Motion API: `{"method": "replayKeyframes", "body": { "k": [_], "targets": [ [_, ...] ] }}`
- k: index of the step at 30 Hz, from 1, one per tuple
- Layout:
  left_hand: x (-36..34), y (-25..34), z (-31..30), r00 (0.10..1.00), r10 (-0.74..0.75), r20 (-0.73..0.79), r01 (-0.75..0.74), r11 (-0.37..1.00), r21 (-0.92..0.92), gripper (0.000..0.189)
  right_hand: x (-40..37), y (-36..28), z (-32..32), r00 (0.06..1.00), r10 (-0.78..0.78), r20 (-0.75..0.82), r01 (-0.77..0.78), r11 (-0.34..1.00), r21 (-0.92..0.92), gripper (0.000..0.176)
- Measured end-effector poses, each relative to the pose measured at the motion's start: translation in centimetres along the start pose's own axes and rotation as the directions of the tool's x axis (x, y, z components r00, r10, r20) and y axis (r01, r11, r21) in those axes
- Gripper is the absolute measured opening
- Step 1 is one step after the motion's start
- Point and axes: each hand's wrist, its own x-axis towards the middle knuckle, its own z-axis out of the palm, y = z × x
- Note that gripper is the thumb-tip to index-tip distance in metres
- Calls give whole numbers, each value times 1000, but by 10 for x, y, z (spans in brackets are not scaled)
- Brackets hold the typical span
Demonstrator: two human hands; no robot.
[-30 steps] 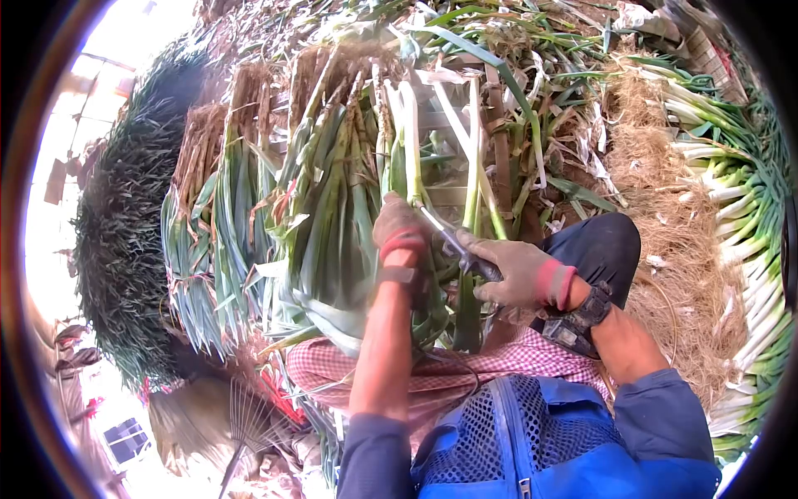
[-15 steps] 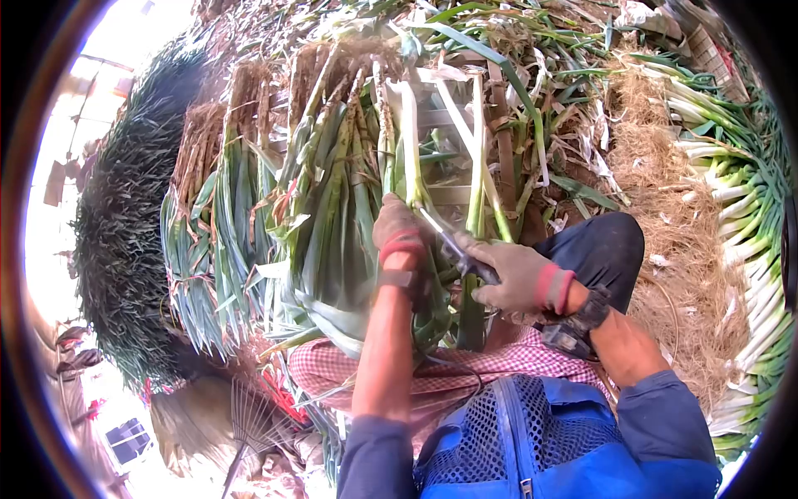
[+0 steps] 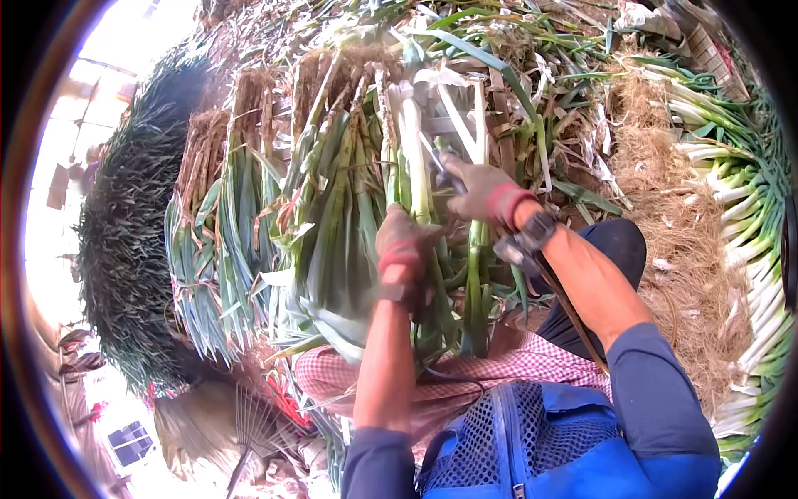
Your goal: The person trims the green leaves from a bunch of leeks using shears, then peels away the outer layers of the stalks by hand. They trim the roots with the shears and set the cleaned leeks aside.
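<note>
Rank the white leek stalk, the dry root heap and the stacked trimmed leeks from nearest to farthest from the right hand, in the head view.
1. The white leek stalk, just to the left of the right hand.
2. The dry root heap, off to its right on the ground.
3. The stacked trimmed leeks, at the far right edge.

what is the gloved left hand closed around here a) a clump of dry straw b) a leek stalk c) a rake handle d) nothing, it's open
b: the left hand has its grip closed around a leek stalk that runs up and away from the person, while the right hand holds a knife higher up beside it.
</note>
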Motion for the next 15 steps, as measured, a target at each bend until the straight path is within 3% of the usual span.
{"method": "replayKeyframes", "body": {
  "k": [4, 6, 7, 9, 10, 11, 12, 13, 15],
  "targets": [
    [0, -7, -1, 999, 36, -3, -36, 996, -77, 66, 40, -6, -21, 998, 16, -57, -15, 1000, 20, 87],
    [9, -22, 7, 990, 113, 84, -77, 936, -344, 56, 40, 2, -19, 997, -12, -70, 14, 1000, 24, 88],
    [8, -21, 2, 990, 113, 83, -78, 936, -344, 56, 27, 2, -19, 999, -22, -30, 24, 997, 71, 88],
    [5, -13, -11, 978, 159, 132, -51, 804, -593, 45, 9, 17, -1, 998, -56, 23, 52, 985, 167, 90],
    [16, -16, -7, 977, 160, 139, -31, 757, -652, 41, -9, 20, 9, 994, -114, 3, 111, 977, 183, 91],
    [8, -4, -22, 976, 185, 117, -50, 707, -705, 38, -23, 38, 33, 945, -303, -127, 321, 932, 166, 92],
    [1, 10, -39, 973, 210, 92, -70, 653, -754, 35, -45, 32, 29, 968, -248, 41, 241, 962, 128, 90],
    [18, 4, -35, 963, 261, 67, -107, 598, -794, 31, -72, 17, 23, 972, -187, 145, 149, 959, 243, 88],
    [9, 35, -71, 941, 339, -16, -230, 603, -764, 28, -108, 12, 14, 969, -183, 164, 141, 962, 235, 89]
  ]
}}
